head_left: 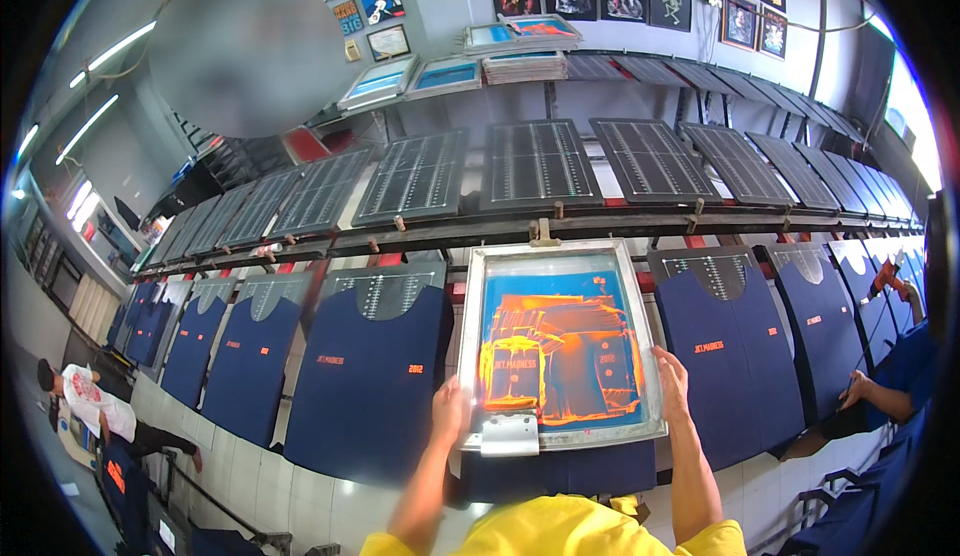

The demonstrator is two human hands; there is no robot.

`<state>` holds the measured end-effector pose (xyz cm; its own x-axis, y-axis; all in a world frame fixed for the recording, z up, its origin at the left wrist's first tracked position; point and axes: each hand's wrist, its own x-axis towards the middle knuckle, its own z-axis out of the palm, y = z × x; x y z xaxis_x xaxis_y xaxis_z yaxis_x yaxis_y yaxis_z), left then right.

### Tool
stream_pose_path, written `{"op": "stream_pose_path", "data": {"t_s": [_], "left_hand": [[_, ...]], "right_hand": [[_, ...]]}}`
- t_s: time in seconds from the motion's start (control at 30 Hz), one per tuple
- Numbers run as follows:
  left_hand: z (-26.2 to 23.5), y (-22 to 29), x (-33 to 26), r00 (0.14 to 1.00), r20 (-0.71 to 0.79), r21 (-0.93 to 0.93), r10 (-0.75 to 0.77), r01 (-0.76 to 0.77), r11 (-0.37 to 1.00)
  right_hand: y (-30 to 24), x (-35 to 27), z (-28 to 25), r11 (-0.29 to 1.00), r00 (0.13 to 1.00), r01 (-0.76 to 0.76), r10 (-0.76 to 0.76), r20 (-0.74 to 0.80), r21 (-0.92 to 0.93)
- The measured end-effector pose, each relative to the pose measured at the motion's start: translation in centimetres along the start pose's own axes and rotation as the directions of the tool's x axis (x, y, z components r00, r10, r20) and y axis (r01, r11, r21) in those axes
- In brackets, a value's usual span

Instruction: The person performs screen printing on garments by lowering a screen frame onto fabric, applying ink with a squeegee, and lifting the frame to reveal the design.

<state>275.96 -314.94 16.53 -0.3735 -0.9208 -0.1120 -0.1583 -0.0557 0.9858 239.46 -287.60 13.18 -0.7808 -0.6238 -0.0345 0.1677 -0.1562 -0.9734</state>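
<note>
A silver-framed printing screen (648, 334) is in front of me, its blue mesh smeared with orange ink. My left hand (452, 412) is closed round its left edge near the lower corner. On the opposite edge, my right hand (673, 384) grips the frame a little higher up. A metal plate (510, 436) is fixed to the frame's near left side. Part of a dark navy shirt piece (560, 471) shows below the near edge; the screen hides the rest. The far edge meets a small bracket (542, 234) on the rail.
Navy shirt pieces with orange print (365, 376) lie on boards to the left, others (735, 356) to the right. Beyond the rail (600, 224) stand rows of dark boards (540, 161). Stacked screens (525, 68) sit farther back. One person (890, 396) is at right, another (95, 396) at far left.
</note>
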Motion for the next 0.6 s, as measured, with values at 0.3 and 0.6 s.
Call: {"op": "stream_pose_path", "data": {"t_s": [0.3, 0.6], "left_hand": [[-0.2, -1.9, 0.3, 0.999, -0.036, 0.048, -0.022, 0.024, 0.999], [0.7, -2.4, 0.3, 0.999, 0.002, 0.136, 0.04, -0.04, 0.99]], "right_hand": [[0.2, -0.4, 0.7, 0.996, 0.998, 0.065, -0.065, 0.005, -0.056], [2.6, -0.8, 1.6, 0.959, 0.983, 0.167, -0.181, -0.043, -0.228]]}}
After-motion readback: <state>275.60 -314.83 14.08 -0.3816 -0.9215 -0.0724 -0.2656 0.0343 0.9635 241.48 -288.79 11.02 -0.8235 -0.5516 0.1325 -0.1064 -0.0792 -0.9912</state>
